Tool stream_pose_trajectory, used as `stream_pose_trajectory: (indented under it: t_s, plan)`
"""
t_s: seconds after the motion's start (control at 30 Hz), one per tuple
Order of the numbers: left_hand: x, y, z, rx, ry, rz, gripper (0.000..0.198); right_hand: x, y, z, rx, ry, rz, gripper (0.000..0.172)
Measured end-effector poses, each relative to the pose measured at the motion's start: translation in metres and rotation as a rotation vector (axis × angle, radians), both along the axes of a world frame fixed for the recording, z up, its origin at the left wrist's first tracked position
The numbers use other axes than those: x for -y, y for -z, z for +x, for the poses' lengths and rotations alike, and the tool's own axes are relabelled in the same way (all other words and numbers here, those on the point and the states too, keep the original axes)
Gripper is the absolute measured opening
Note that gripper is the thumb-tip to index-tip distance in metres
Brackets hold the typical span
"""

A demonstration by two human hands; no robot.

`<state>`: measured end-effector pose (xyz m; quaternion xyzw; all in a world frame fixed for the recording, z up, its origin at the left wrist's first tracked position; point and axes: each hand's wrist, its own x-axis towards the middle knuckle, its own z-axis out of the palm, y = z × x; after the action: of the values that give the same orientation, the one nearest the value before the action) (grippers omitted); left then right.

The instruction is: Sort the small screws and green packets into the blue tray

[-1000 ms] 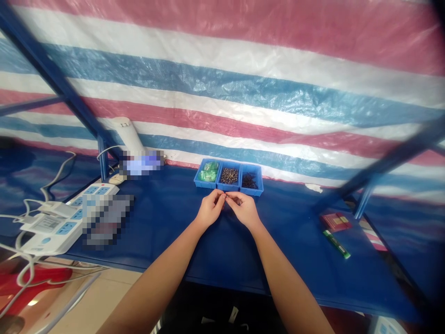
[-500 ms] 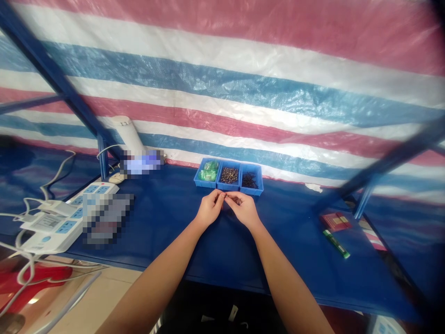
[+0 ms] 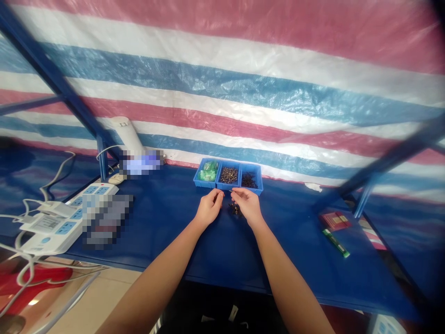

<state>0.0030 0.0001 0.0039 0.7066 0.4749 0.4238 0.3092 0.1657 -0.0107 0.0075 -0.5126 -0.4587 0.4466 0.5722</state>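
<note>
HANDS AT THE PARTS TRAYS: A person's left hand [image 3: 209,208] and right hand [image 3: 249,204] meet just in front of three joined blue plastic trays [image 3: 205,184], which stand at the middle of the far edge of the blue cloth-covered tabletop [image 3: 167,218]. The right thumb and forefinger are pinched shut on what looks like a thin dark piece [image 3: 231,190], its free end pointing toward the left hand. The left thumb and forefinger are also closed in a pinch, but anything between them is too small to make out. A small heap of dark parts [image 3: 235,210] lies on the cloth between the two hands, just beside the right one.

Work this fine probably goes best with both wrists resting on the cloth. A light pinch near the fingertips should help, with the two hands meeting low over the heap so a dropped part lands among the others. White plastic power strips [image 3: 52,225] sit at the left edge, and a red packet [image 3: 335,221] lies near the right edge. Both are well apart from the hands.
</note>
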Motion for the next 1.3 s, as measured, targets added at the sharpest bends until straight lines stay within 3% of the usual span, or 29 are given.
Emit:
stream_pose_trajectory:
  t_s: [0.27,0.5,0.73,0.87,0.97,1.07,1.17,1.3]
  plan:
    - [0.000,0.003,0.000,-0.027,-0.010,0.006,0.031,-0.004,0.001,0.010,-0.128,0.166,-0.021,0.038]
    - [0.000,0.001,0.000,-0.040,-0.004,-0.005,0.032,-0.005,0.000,0.012,-0.172,0.177,0.031,0.036]
    - [0.000,0.000,0.000,-0.044,0.006,-0.003,0.033,-0.006,0.003,0.007,-0.230,0.055,-0.024,0.037]
    - [0.001,0.000,0.000,-0.049,0.008,0.008,0.033,-0.004,0.000,0.005,-0.238,-0.156,0.057,0.051]
    - [0.001,-0.001,0.000,-0.061,0.009,0.009,0.032,-0.004,0.001,0.007,-0.017,-0.204,0.080,0.038]
    - [0.001,-0.002,-0.001,-0.072,-0.001,0.004,0.032,-0.003,0.004,0.012,0.328,-0.080,0.142,0.023]
    - [0.001,-0.002,-0.001,-0.072,-0.004,0.003,0.032,0.000,0.005,0.016,0.696,-0.035,0.217,0.021]
    - [0.001,-0.001,0.000,-0.061,-0.003,0.010,0.031,0.005,0.004,0.016,1.019,-0.098,0.178,0.019]
